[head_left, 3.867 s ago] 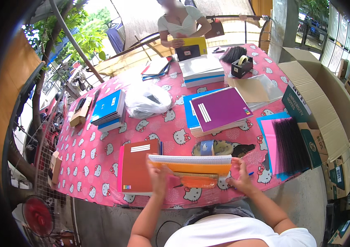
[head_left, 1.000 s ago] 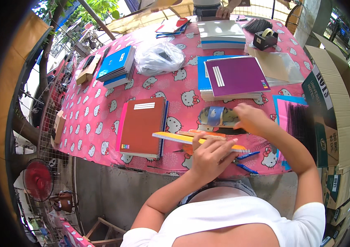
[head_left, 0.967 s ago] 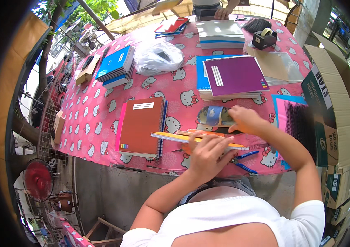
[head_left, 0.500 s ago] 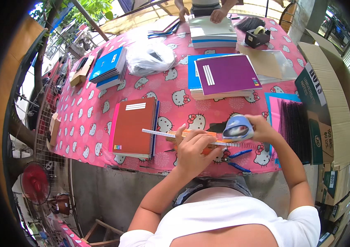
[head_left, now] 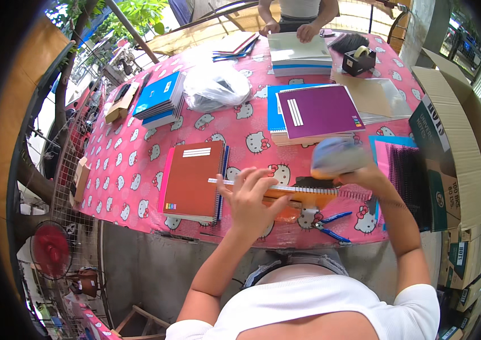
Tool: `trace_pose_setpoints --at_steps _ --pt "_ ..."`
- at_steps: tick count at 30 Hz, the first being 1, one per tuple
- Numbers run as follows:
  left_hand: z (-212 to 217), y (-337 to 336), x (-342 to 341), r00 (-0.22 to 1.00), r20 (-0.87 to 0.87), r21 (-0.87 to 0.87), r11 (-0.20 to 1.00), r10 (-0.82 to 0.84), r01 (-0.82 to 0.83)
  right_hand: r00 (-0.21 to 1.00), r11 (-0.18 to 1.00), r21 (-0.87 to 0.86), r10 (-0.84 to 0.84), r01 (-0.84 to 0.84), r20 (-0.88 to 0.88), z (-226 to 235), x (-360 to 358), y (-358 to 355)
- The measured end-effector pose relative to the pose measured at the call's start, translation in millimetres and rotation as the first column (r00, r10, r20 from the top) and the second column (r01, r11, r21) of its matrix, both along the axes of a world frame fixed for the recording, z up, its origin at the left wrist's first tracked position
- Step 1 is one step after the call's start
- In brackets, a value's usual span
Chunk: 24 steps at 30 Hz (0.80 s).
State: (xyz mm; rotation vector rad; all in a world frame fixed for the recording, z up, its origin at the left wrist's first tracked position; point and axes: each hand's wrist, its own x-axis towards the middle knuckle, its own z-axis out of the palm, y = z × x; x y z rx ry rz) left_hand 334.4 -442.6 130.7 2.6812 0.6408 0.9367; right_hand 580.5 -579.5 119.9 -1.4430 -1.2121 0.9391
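Observation:
An orange notebook stands on its side near the table's front edge, its punched spine facing up. A dark spiral coil runs along the right part of that spine and sticks out past its end. My left hand grips the notebook's left part, thumb on the near side and fingers over the far side. In my right hand is a rounded blue-and-orange hand tool, smeared by motion, held just above the coil end. Blue-handled pliers lie on the cloth below the notebook.
A brown-covered notebook stack lies left, a purple-topped stack beyond my hands. Black coils rest on pink and blue covers at right, beside an open carton. Across the table, another person's hands touch a paper stack.
My right hand has turned and tilted the blue tool. The notebook's orange side now shows more, and the coil's loose end reaches further right. The whole view has shifted slightly.

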Motion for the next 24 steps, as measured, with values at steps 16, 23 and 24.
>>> trace_pose_setpoints --at_steps 16,23,24 --pt "1 36 -7 0.999 -0.023 -0.206 0.978 0.039 -0.043 0.95 0.996 -0.039 0.09 -0.082 0.298 7 -22 54" --pt "1 48 -14 0.988 0.151 -0.147 0.989 0.039 -0.017 0.912 0.996 0.089 -0.017 -0.021 0.41 -16 -21 80" --pt "0 51 -17 0.985 0.157 -0.152 0.987 0.076 -0.053 0.813 1.0 -0.006 -0.019 0.028 0.582 -11 -22 94"
